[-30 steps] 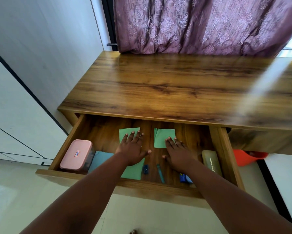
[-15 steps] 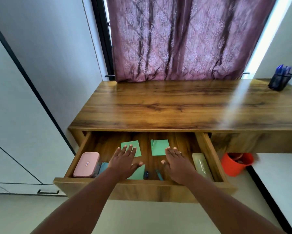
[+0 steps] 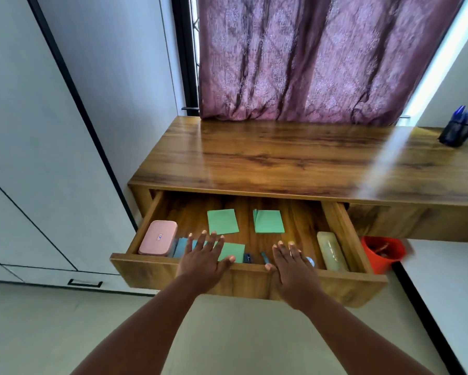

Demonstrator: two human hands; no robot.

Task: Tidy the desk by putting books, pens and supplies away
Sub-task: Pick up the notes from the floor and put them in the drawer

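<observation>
we hold our left hand point(image 3: 203, 262) and right hand point(image 3: 291, 267) flat, fingers spread, grasping nothing, over the front edge of the open wooden drawer point(image 3: 243, 282). inside lie a pink rectangular box point(image 3: 158, 237), three green paper sheets point(image 3: 222, 221) and a pale yellow case point(image 3: 331, 254). a black mesh pen holder point(image 3: 457, 132) stands on the wooden desk point(image 3: 281, 158).

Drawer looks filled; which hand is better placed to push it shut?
Neither clearly: left hand and right hand both lie flat, open, over the drawer front edge, either side of centre. Probably use both.
</observation>
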